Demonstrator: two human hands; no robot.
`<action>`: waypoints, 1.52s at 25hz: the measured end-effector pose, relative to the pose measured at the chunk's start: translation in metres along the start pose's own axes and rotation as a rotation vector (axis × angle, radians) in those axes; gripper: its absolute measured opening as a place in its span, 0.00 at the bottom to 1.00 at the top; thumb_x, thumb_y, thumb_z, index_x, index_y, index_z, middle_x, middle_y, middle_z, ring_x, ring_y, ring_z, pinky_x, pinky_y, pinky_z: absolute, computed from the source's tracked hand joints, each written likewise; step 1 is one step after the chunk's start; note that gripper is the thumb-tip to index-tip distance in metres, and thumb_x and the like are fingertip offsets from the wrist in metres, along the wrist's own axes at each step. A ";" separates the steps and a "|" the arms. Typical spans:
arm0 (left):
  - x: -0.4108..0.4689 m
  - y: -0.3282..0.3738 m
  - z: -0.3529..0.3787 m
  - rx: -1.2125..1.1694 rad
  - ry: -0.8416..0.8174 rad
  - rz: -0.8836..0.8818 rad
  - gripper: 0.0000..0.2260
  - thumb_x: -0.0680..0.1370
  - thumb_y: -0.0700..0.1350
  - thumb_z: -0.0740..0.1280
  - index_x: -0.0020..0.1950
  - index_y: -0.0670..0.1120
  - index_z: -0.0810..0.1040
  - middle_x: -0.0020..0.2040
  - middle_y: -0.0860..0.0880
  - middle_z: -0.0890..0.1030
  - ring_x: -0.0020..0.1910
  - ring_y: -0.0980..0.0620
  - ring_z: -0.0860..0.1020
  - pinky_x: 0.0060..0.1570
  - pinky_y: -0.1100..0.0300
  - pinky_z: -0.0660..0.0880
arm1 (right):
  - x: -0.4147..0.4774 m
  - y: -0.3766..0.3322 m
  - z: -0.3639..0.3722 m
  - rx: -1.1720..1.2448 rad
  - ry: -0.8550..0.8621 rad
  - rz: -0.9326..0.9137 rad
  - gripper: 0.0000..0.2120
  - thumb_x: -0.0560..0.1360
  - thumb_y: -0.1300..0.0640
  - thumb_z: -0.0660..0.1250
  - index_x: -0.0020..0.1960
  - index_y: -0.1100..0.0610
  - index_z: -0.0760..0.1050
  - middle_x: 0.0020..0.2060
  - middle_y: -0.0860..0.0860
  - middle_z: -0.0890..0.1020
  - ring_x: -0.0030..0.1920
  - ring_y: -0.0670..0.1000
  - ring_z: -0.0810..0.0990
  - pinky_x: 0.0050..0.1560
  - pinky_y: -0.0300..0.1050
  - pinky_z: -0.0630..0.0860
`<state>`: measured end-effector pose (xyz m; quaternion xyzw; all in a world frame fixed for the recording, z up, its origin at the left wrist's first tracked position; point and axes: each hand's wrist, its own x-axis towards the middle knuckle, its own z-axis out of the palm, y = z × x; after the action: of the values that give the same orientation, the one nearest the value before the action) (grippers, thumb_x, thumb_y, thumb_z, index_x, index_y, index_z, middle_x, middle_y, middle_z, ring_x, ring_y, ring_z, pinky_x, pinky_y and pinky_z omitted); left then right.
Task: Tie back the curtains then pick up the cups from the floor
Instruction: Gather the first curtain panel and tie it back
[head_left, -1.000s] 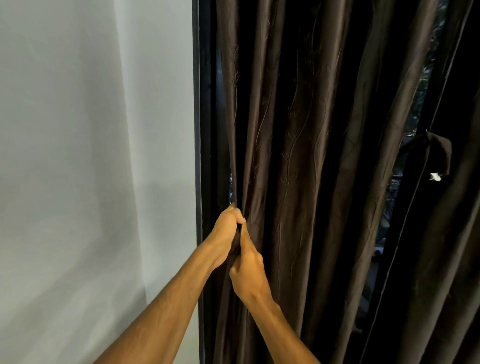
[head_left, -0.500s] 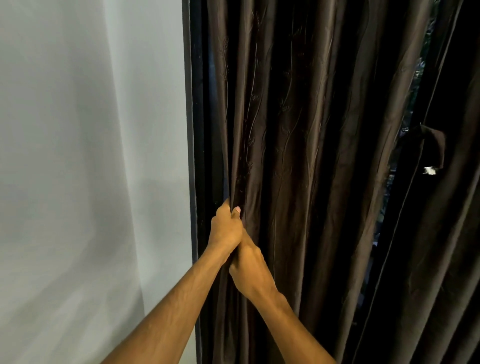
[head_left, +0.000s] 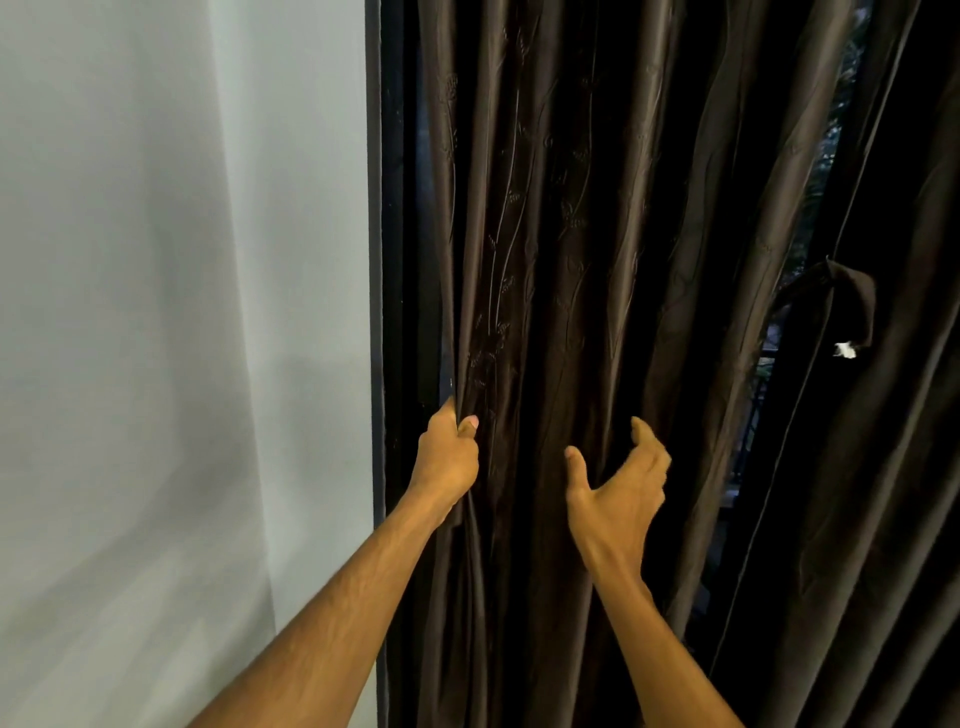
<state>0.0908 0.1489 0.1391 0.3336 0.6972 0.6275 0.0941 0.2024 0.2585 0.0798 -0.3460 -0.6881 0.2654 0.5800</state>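
Observation:
A dark brown curtain (head_left: 597, 234) with a faint leaf pattern hangs in long folds over the window. My left hand (head_left: 448, 451) grips the curtain's left edge beside the black window frame. My right hand (head_left: 618, 480) hovers in front of the folds to the right of the left hand, fingers spread and loosely curved, holding nothing. A short brown tie-back strap (head_left: 852, 306) with a white tip dangles at the right. No cups are in view.
A pale wall (head_left: 182, 312) fills the left half. The black window frame (head_left: 387, 208) runs vertically between wall and curtain. A second dark curtain panel (head_left: 909, 467) hangs at the far right, with a narrow gap showing dark foliage outside.
My right hand has let go of the curtain edge and moved right, opening its fingers. My left hand keeps its grip on the edge.

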 end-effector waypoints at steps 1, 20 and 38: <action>-0.001 0.001 0.001 0.003 -0.007 -0.002 0.17 0.83 0.42 0.55 0.72 0.50 0.67 0.58 0.52 0.76 0.46 0.62 0.74 0.47 0.70 0.71 | 0.001 0.001 0.001 0.072 -0.110 0.045 0.28 0.77 0.54 0.67 0.74 0.52 0.61 0.65 0.52 0.73 0.62 0.50 0.74 0.65 0.52 0.73; -0.004 0.014 0.027 -0.053 -0.150 -0.070 0.21 0.80 0.35 0.54 0.73 0.47 0.66 0.62 0.45 0.77 0.60 0.49 0.76 0.65 0.54 0.72 | -0.047 -0.017 0.041 0.062 -0.564 -0.133 0.36 0.79 0.63 0.61 0.80 0.49 0.46 0.71 0.50 0.71 0.66 0.43 0.75 0.65 0.42 0.75; -0.007 0.014 0.048 0.103 0.015 0.065 0.13 0.82 0.40 0.57 0.66 0.45 0.71 0.53 0.49 0.78 0.55 0.51 0.78 0.55 0.59 0.73 | -0.038 0.016 -0.001 0.060 -0.471 -0.207 0.24 0.82 0.48 0.57 0.75 0.51 0.60 0.70 0.41 0.67 0.69 0.38 0.67 0.65 0.30 0.67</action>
<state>0.1272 0.1841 0.1406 0.3557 0.7180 0.5961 0.0511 0.2098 0.2386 0.0442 -0.1849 -0.8280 0.2979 0.4376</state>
